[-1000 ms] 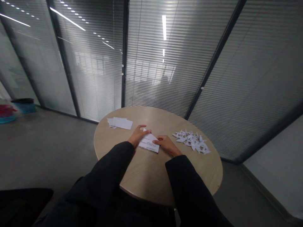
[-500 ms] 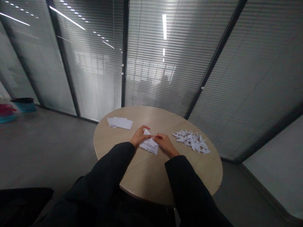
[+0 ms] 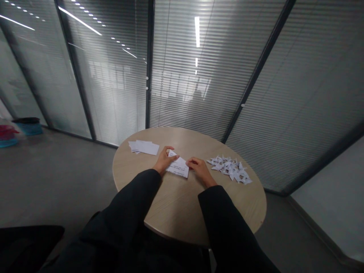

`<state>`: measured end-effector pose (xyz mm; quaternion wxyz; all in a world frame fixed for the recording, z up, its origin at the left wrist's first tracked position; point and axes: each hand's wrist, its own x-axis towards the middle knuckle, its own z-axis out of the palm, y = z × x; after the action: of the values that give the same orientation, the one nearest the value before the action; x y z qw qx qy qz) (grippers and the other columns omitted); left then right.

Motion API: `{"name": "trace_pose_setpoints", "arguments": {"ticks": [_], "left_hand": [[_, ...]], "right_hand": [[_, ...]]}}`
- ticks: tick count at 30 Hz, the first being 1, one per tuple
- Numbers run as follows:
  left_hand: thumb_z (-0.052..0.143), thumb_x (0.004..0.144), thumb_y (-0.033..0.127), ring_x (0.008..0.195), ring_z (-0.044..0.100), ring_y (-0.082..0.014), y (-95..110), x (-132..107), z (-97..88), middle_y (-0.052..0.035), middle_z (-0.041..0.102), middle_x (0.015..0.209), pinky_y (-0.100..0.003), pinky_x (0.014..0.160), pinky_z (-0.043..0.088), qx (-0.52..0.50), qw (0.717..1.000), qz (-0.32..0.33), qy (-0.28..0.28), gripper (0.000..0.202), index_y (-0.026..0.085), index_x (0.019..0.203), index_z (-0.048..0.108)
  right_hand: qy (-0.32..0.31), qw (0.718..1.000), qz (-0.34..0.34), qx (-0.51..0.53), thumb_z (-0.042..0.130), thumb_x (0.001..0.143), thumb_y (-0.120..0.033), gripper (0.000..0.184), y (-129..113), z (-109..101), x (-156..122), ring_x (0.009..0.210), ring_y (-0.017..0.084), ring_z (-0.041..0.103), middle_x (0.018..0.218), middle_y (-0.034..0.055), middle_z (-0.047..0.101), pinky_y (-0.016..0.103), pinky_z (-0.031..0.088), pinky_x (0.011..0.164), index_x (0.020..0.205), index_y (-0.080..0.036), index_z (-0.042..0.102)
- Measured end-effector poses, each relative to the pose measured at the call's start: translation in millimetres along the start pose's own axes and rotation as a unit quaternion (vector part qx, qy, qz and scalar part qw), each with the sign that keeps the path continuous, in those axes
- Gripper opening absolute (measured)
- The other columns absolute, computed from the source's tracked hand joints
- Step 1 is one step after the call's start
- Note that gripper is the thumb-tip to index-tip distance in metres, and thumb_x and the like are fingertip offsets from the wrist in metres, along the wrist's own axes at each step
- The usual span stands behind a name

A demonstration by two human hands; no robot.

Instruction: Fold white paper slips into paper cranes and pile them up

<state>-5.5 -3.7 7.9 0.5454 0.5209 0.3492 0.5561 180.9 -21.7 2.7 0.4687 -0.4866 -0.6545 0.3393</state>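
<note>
A printed sheet of paper (image 3: 179, 167) with a folded, slanted top edge is between my two hands, low over the round table. My left hand (image 3: 165, 160) grips its left side, thumb across the front and fingers behind. At the paper's right corner, my right hand (image 3: 199, 168) pinches the edge between thumb and fingertips. Left of my left hand lies a small stack of white paper slips (image 3: 144, 147). Beyond my right hand is a heap of folded white paper pieces (image 3: 229, 169) with pointed tips.
The round wooden table (image 3: 176, 216) stands close to a glass partition with blinds (image 3: 187, 110). On the floor at far left are a blue bin with a black liner (image 3: 30, 127) and a second bin with a red liner (image 3: 8, 133). A dark object (image 3: 28, 242) is at lower left.
My right hand has slid from the paper's upper middle to its right corner. My left hand and the paper have shifted slightly up and left.
</note>
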Motion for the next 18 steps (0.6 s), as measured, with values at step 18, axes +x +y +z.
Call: {"name": "trace_pose_setpoints", "arguments": {"ticks": [18], "left_hand": [[0.077, 0.059, 0.027, 0.05, 0.055, -0.0106, -8, 15, -17.8, 0.0084, 0.052, 0.06, -0.02, 0.048, 0.043, -0.014, 0.992, 0.044, 0.119, 0.053, 0.02, 0.101, 0.046]], "right_hand": [[0.125, 0.988, 0.037, 0.084, 0.066, 0.065, -0.045, 0.026, 8, -15, -1, 0.063, 0.017, 0.059, 0.062, 0.0021, 0.061, 0.03, 0.048, 0.063, 0.068, -0.02, 0.06]]}}
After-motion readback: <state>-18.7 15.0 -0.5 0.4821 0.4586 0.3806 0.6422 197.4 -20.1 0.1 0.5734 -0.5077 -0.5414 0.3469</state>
